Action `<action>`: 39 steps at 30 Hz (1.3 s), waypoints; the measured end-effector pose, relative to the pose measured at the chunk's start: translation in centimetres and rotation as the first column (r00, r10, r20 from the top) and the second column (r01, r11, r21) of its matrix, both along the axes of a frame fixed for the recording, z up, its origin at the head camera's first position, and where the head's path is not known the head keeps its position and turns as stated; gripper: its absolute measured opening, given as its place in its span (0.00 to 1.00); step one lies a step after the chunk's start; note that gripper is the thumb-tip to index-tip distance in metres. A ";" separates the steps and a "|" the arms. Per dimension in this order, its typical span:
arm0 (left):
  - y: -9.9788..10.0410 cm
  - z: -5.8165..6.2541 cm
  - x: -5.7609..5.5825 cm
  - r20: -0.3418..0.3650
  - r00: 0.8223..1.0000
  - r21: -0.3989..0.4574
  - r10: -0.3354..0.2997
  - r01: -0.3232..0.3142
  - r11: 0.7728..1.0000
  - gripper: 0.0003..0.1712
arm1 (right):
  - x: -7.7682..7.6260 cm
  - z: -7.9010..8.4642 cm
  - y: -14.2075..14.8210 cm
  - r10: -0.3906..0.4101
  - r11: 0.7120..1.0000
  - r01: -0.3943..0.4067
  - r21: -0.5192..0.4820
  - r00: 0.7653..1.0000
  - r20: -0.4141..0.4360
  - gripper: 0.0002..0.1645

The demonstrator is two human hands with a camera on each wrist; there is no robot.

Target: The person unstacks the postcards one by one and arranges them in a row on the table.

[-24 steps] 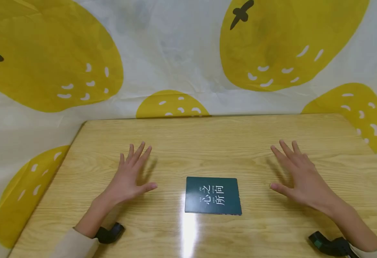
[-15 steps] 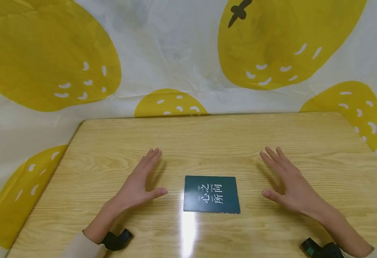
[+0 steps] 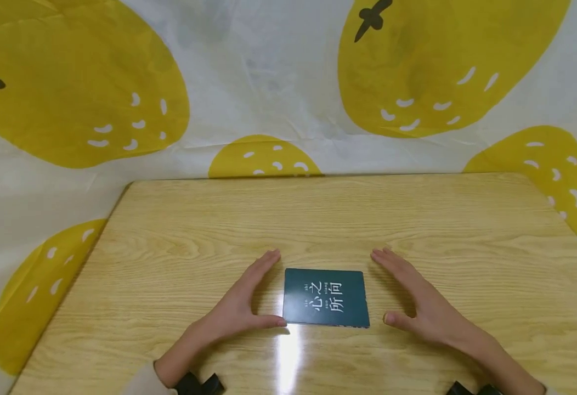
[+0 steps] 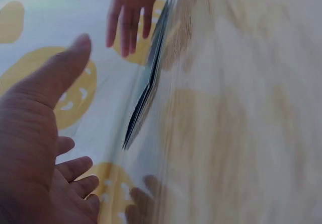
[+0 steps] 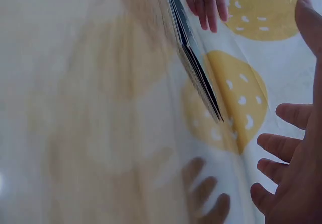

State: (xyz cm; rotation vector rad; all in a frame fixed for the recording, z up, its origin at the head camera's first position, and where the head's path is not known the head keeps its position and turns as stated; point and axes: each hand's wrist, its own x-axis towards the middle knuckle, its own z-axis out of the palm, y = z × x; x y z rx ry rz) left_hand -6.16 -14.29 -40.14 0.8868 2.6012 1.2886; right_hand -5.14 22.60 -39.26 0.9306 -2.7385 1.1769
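A thin dark green booklet [image 3: 326,298] with white Chinese characters lies flat on the wooden table, its lettering turned sideways. Just left of it is my left hand [image 3: 239,304], fingers extended and thumb apart, the thumb tip at the booklet's near left corner; whether it touches cannot be told. On the other side my right hand [image 3: 424,304] is held a short gap from the right edge, thumb and fingers spread. Seen edge-on in the left wrist view, the booklet [image 4: 149,83] shows several thin layers. The right wrist view also shows those layered edges of the booklet [image 5: 193,53].
The wooden table [image 3: 318,219] reaches back to a white cloth [image 3: 269,71] printed with yellow fruit shapes, which hangs behind and at the left side. A bright reflection lies on the tabletop in front of the booklet. Dark wrist devices [image 3: 199,384] sit below both wrists.
Both hands have moved inward and nearer the body, from wide apart to either side of the booklet. The fingers have drawn closer together. The booklet has stayed in place.
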 end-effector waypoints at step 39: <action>1.4 -1.2 0.6 -0.164 0.986 -0.127 -0.045 0.024 0.992 0.63 | 0.7 -1.9 -3.2 0.024 0.998 -0.017 0.061 0.992 -0.123 0.57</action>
